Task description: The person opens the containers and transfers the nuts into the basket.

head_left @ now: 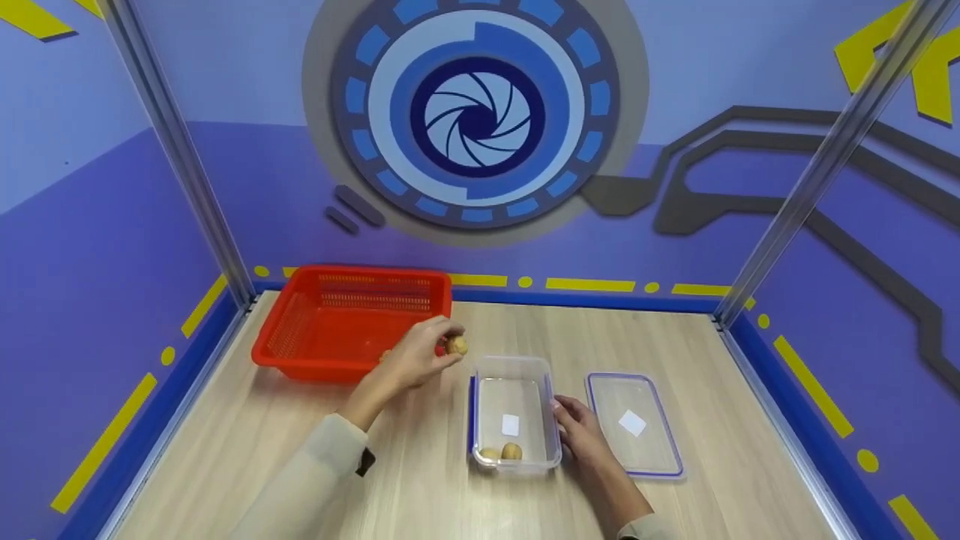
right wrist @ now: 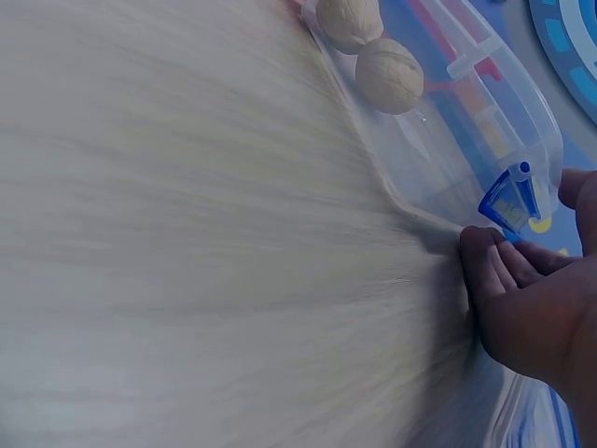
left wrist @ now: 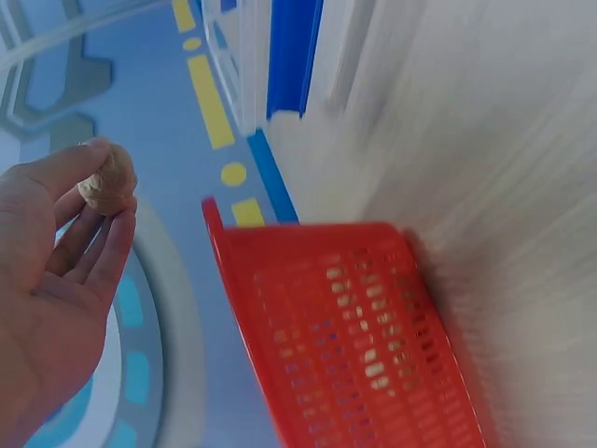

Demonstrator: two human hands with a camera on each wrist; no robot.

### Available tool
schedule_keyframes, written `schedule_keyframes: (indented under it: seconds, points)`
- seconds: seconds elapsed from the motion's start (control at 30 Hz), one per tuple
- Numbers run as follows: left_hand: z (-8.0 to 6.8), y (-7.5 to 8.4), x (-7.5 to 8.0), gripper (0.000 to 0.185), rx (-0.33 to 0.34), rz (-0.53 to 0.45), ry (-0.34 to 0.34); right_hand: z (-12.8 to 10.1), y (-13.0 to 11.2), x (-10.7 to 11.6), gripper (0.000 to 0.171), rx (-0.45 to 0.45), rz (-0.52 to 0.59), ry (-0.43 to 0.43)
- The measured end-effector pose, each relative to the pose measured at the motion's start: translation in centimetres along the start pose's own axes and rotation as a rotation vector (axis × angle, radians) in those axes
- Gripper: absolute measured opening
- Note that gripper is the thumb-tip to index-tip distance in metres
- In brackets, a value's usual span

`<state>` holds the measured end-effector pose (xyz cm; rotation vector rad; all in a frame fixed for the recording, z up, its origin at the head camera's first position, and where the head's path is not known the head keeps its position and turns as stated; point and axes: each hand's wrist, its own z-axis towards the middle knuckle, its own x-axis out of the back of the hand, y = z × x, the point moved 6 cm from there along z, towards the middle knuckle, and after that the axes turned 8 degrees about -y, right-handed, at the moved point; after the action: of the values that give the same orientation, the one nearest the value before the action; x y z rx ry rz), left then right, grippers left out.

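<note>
My left hand (head_left: 414, 356) pinches a walnut (head_left: 457, 345) between thumb and fingertips, just off the right edge of the red plastic basket (head_left: 300, 371). That walnut (left wrist: 110, 179) shows pale and wrinkled in the left wrist view. At the right side of a clear plastic food container (head_left: 517, 367), my right hand (head_left: 585, 435) holds its wall, with the thumb near the rim. Two walnuts (right wrist: 389, 77) lie at the container's near end. A blue latch flap (right wrist: 511, 198) hangs by the right fingers. Part of a walnut (head_left: 386, 355) shows in the basket beside my left hand, which hides much of that corner.
The container's clear lid (head_left: 645, 442), blue-edged with a white label, lies flat on the wooden table (head_left: 420, 480) to the right. Printed blue and purple panels (head_left: 517, 255) enclose the back and sides, with metal posts (head_left: 225, 247) at the corners.
</note>
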<state>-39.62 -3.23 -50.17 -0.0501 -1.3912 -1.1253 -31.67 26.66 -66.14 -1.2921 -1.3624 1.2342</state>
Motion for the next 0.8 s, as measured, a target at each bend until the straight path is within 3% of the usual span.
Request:
schedule_keyframes:
  seconds: [0.33,0.5,0.8]
  points:
    - [-0.5,-3.8,2.3,0.037,0.116,-0.134,0.123,0.1,-0.2,0.0,0.057,0.008,0.016,0.020]
    - [-1.0,-5.9,2.3,0.039,0.214,-0.126,0.142,0.0,-0.3,-0.1,0.058,0.009,0.010,0.016]
    - [-1.7,-8.7,1.7,0.041,0.306,-0.121,0.164,-0.1,0.1,0.0,0.062,-0.010,0.011,0.024]
